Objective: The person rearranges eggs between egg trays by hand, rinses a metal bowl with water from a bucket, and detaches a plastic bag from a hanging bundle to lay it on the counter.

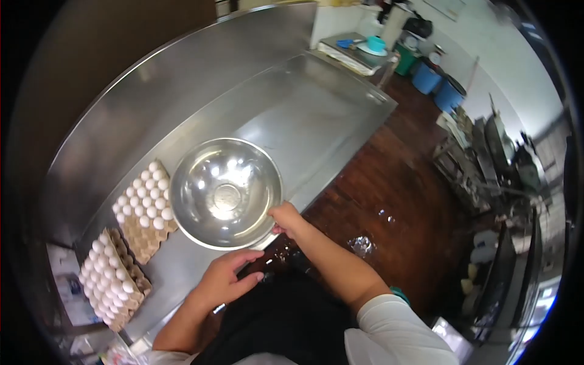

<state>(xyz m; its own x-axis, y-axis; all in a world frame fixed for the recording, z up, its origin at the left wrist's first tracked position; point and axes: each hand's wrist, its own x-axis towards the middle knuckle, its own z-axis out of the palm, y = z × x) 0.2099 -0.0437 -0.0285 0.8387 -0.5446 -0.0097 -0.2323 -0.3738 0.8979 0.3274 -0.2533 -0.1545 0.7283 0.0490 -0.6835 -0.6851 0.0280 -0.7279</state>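
A large, shiny steel bowl (201, 210) rests on the metal counter (310, 115) and looks empty inside. My right hand (285, 219) grips its rim at the lower right, fingers wrapped over the edge. Just below the bowl's near rim, my left hand (231, 277) is held with thumb and fingers apart, holding nothing. To the left of the bowl lies a cardboard tray (146, 240) partly filled with white eggs (146, 198). Nearer to me on the left stands a stack of egg trays (137, 280), the top one full of white eggs (106, 277).
The counter has a raised metal backsplash (152, 85). Past its far end is a small table (359, 55) with a turquoise bowl (376, 44). Blue bins (450, 94) stand on the brown floor (389, 176), and a cluttered rack (462, 170) is at the right.
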